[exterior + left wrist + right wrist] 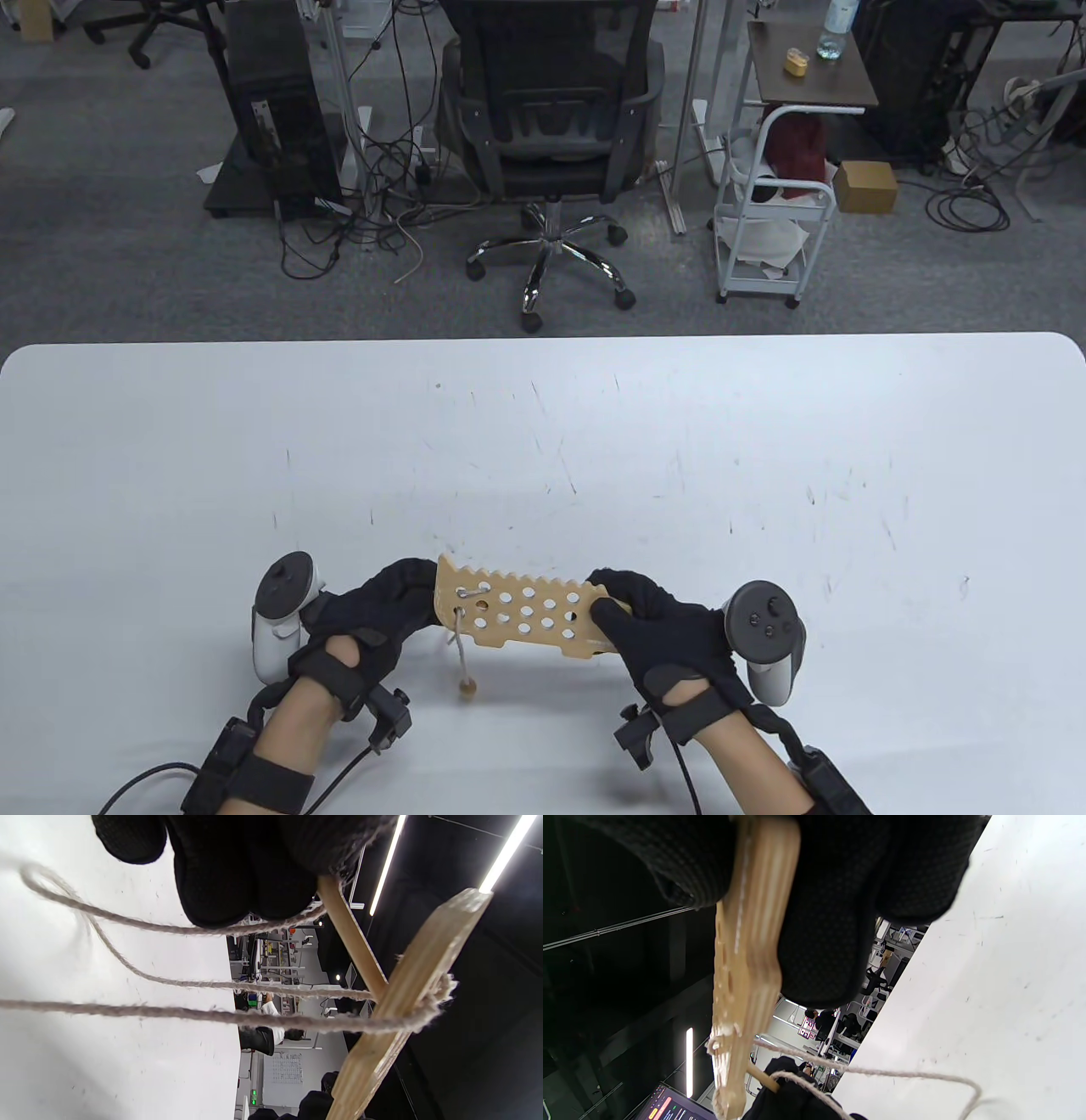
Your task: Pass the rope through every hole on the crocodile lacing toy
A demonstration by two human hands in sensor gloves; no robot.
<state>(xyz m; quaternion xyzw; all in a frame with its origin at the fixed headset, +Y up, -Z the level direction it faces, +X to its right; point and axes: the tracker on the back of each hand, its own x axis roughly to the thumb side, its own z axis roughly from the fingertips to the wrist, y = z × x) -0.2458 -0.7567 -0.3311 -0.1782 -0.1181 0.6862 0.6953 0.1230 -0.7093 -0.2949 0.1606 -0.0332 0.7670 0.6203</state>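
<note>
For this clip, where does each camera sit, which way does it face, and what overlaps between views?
Table view: overhead, looking down at the white table; left hand and right hand hold the crocodile board at its ends, forearms in view.
Left wrist view: on the left wrist, turned sideways, looking along the rope; fingers at top.
Right wrist view: on the right wrist, tilted, looking along the board's edge; fingers grip it.
Shared: all three show board, rope and table.

I can't read any text, label, brand or number anywhere. The laptop screen (666,1107) in my right wrist view shows coloured marks, too blurred to make out.
</note>
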